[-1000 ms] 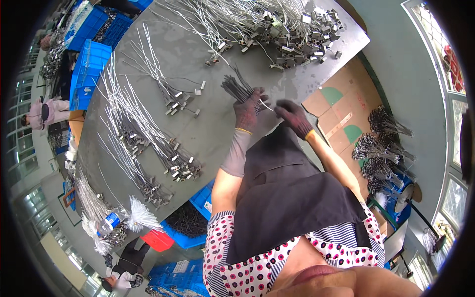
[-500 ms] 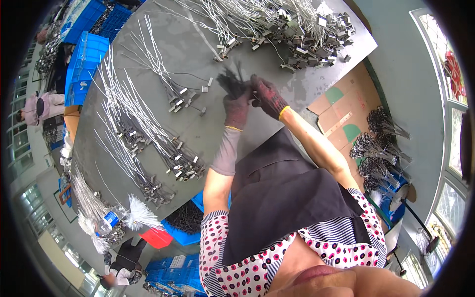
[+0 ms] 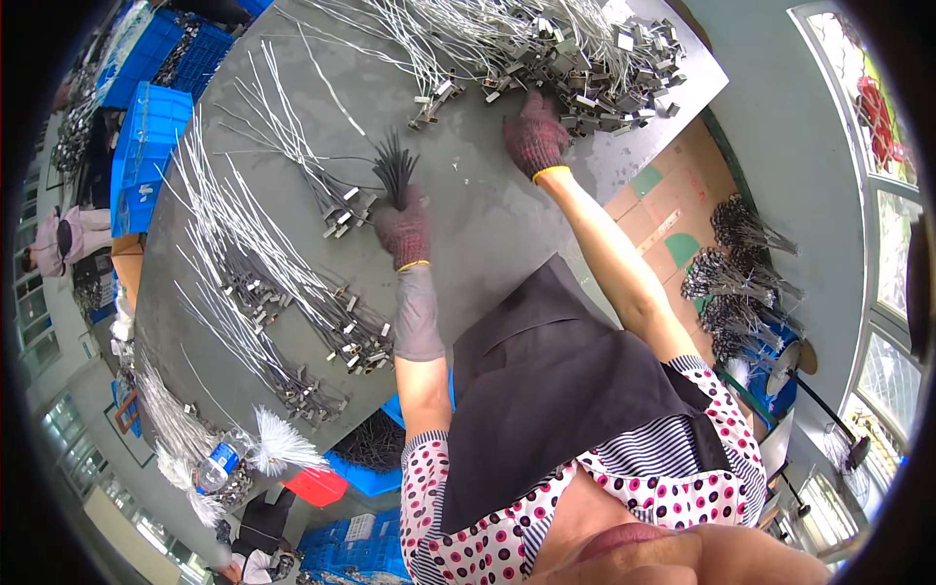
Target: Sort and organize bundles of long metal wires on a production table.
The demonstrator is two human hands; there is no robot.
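My left hand (image 3: pixel 404 229), in a dark red knitted work glove, is closed around a bundle of thin black tubes (image 3: pixel 395 168) whose ends fan out above the fist. Close by on its left lies a small group of cables with metal clip ends (image 3: pixel 346 212). My right hand (image 3: pixel 536 138), gloved the same way, reaches to the near edge of a big heap of pale wires with metal clips (image 3: pixel 600 83). Its fingers look curled there, but the fingertips and anything in them are hidden.
Two longer rows of clipped cables (image 3: pixel 346 327) lie along the left of the grey table (image 3: pixel 478 229). Blue crates (image 3: pixel 151 146) stand beyond its left edge. Cardboard (image 3: pixel 673 195) and wire bundles (image 3: pixel 741 283) are at right. A bottle (image 3: pixel 216 466) sits lower left.
My hands have come apart. The right has moved forward to the heap of wires, while the left has shifted left and slightly nearer, still holding the black tubes.
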